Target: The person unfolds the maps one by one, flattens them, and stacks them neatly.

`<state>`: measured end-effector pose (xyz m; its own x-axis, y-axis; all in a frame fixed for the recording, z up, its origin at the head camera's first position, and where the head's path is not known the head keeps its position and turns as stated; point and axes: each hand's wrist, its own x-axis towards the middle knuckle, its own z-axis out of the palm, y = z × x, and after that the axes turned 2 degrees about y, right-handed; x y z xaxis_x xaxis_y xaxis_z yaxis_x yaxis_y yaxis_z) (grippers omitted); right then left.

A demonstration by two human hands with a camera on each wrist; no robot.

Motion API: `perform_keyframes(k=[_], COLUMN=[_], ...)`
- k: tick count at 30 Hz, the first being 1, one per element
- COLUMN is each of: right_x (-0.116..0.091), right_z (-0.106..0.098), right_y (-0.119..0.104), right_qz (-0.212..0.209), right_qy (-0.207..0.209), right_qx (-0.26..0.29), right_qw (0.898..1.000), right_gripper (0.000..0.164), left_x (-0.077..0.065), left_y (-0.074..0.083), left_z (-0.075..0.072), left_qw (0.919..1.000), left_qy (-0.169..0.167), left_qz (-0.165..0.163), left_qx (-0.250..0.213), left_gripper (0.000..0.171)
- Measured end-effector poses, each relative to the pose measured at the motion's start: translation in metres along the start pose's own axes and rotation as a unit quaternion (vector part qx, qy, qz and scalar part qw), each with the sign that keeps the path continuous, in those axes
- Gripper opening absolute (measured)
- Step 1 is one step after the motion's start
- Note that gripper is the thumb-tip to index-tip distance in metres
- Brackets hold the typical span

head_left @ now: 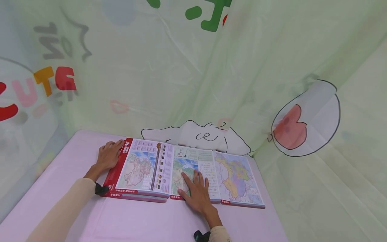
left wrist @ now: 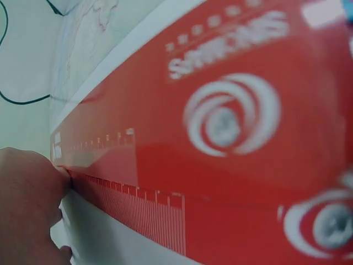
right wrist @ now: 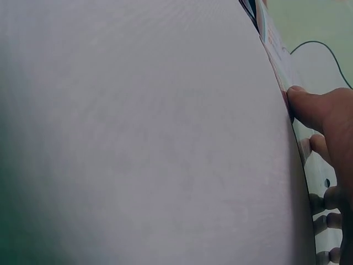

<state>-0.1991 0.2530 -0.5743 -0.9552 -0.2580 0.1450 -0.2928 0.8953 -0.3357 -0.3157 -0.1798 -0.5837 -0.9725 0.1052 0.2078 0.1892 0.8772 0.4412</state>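
Glossy printed maps lie side by side in a row across the table. The left map [head_left: 137,169] has a broad red strip [left wrist: 160,132] down its left side, with another red-edged sheet showing under its lower edge. My left hand [head_left: 109,155] rests at that strip's upper left edge, fingers pointing toward the far side. In the left wrist view the hand [left wrist: 27,204] is right at the strip's edge. My right hand [head_left: 197,192] lies with fingers spread on the middle map [head_left: 208,164], covering part of it. Beside it is the right map [head_left: 237,178], coloured in orange, purple and green.
A lilac tabletop [head_left: 145,222] carries the maps. Pale green printed cloth [head_left: 145,84] hangs behind and at the sides, close to the table's far edge, with a balloon drawing [head_left: 305,121] on the right. Dark wrist cameras [head_left: 101,189] sit on both wrists.
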Motion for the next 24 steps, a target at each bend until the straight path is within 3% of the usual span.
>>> perform_keyframes(k=[10, 16, 24], right_x=[0.0, -0.001, 0.0], right_z=[-0.002, -0.008, -0.009], right_y=[-0.001, -0.003, -0.004], right_qz=[0.006, 0.006, 0.009], right_qy=[-0.016, -0.017, -0.021], right_qx=[0.0, -0.004, 0.007], right_qw=[1.0, 1.0, 1.0], right_gripper=[0.076, 0.075, 0.074], left_x=[-0.028, -0.047, -0.079], left_y=[-0.007, -0.002, 0.009], left_z=[0.011, 0.013, 0.005], left_qw=[0.9998, 0.9993, 0.9973], left_qy=[0.02, 0.038, 0.069], left_qz=[0.002, 0.006, 0.021], left_qx=[-0.002, -0.002, -0.016], left_gripper=[0.071, 0.07, 0.072])
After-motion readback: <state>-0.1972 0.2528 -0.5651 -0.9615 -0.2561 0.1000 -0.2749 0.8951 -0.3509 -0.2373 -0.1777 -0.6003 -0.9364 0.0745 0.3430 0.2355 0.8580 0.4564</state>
